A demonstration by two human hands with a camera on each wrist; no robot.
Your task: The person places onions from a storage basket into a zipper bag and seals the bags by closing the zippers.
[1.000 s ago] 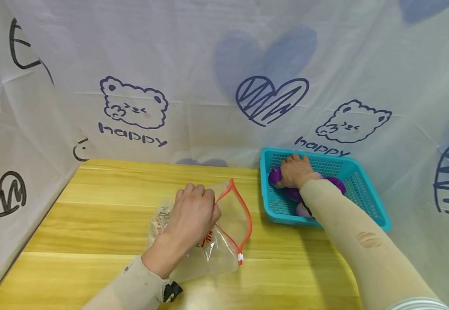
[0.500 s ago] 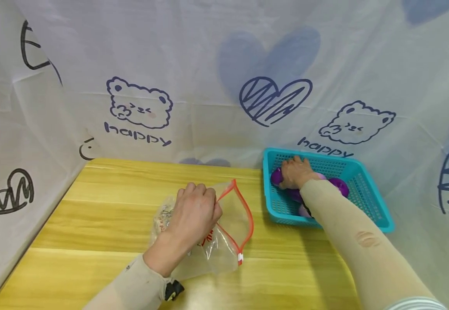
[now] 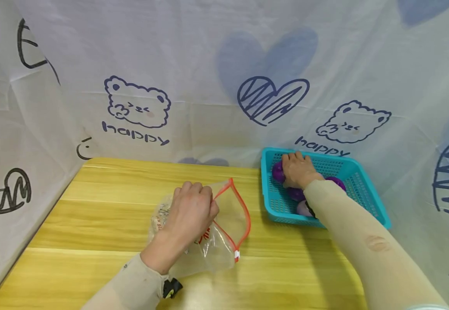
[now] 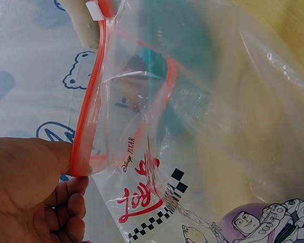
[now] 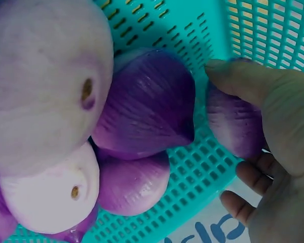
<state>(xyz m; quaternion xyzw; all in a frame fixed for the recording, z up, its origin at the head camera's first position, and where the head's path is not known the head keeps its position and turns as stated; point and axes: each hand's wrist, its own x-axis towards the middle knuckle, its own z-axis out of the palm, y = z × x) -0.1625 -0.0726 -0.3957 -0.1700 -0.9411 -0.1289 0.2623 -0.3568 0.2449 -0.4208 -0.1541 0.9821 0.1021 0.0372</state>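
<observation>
On the right side of the table (image 3: 112, 183), inside the blue basket (image 3: 282, 218), our right hand (image 3: 298, 170) has shifted a bit toward the far side, pinching 1 purple onion (image 5: 232, 122). Left of it, our left hand (image 3: 191, 209) has hardly moved and pinches the red edge (image 4: 88, 117) of the clear bag (image 3: 216, 256), so we have 1 onion gripped and the bag's mouth open.

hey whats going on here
A person is working at a wooden table with both hands. The left hand pinches a clear bag by its red zip edge, and the bag's mouth gapes toward a turquoise basket. The right hand is inside that basket, gripping what looks like a purple onion. More onions, purple and pale, lie beside it.
</observation>
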